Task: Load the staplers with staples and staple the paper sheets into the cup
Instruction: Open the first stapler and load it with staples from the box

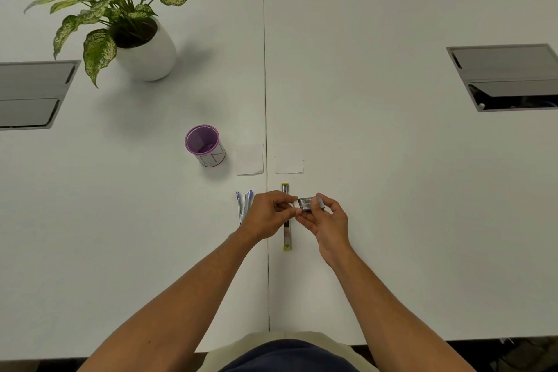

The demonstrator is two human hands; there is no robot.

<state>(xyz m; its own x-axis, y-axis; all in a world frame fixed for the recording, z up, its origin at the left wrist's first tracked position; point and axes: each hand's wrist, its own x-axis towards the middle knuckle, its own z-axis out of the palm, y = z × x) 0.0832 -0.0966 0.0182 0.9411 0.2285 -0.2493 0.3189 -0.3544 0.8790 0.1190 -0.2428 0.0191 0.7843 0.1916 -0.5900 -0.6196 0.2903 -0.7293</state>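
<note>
My right hand [327, 220] holds a small dark staple box [311, 203] above the table. My left hand [268, 214] pinches the box's left end with its fingertips. A yellow stapler [286, 238] lies opened flat beneath both hands, partly hidden by them. A blue stapler [244, 202] lies open just left of my left hand. Two small white paper sheets [250, 159] [289, 161] lie side by side beyond the staplers. A purple-rimmed mesh cup [205, 145] stands left of the sheets.
A potted plant [142, 48] in a white pot stands at the far left. Grey cable hatches [507, 77] [30, 93] are set into the white table [392, 160] at both sides. A seam runs down the table's middle.
</note>
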